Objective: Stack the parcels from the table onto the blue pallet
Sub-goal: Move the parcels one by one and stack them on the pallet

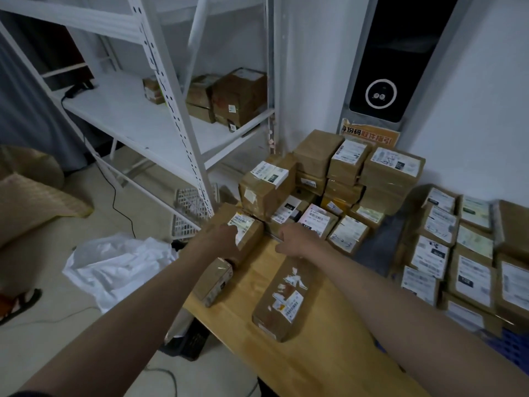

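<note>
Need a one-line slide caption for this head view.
Left hand on a labelled parcel at the wooden table edge, right hand reaching beside it.

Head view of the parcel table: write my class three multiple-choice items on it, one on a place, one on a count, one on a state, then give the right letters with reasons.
1. Where does the left hand rest?
A. on the labelled parcel at the table's far left corner
B. on the white bag on the floor
C. on a shelf

2. How many parcels lie on the table nearer than both hands?
A. none
B. two
C. five

3. What state is the right hand in?
A. lifting a parcel in the air
B. empty, fingers curled at the table's far edge
C. flat on the long parcel

Answers: 1 A, its fingers lie over that parcel's label. 2 B, the small parcel and the long parcel. 3 B, nothing shows in its grip.
</note>
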Tool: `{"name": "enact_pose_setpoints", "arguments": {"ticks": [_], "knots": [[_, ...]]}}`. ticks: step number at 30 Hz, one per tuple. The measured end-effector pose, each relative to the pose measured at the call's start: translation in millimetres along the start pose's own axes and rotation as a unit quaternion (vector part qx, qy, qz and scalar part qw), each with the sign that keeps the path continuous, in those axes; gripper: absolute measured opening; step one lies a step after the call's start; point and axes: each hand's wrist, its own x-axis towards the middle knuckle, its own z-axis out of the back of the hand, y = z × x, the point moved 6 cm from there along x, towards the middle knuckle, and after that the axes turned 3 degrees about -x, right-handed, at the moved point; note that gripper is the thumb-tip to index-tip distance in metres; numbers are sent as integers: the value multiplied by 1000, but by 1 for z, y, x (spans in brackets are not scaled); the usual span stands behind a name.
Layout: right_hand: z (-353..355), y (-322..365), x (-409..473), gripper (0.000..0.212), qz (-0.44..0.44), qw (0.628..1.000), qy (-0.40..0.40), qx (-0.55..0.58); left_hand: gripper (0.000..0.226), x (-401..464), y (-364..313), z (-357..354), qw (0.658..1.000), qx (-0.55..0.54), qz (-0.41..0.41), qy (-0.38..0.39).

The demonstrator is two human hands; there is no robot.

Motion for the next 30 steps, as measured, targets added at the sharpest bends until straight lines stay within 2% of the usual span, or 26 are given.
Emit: {"name": "enact_pose_setpoints", "arguments": {"ticks": [6, 9, 13, 16, 20, 26, 30], "knots": [[21, -5, 78, 46, -11, 994, 5, 108, 75, 73, 23, 46, 998, -61, 30, -10], [27, -15, 117, 42, -30, 984, 3, 173, 77, 111, 29, 61, 995, -92, 37, -21], [30, -18, 138, 38, -68, 946, 15, 318, 84, 150, 18, 77, 984, -174, 5, -36], [26, -15, 151, 45, -62, 922, 14, 383, 97, 173, 17, 77, 977, -211, 1, -40], [20, -11, 156, 64, -78, 882, -32, 464, 80, 179, 12, 73, 978, -204, 5, -34], [17, 0, 134, 73, -84, 878, -101, 461, 88, 158, 2, 59, 976, -219, -3, -16], [20, 9, 110, 69, -80, 893, -115, 429, 73, 140, 7, 55, 971, -237, -14, -6]]}}
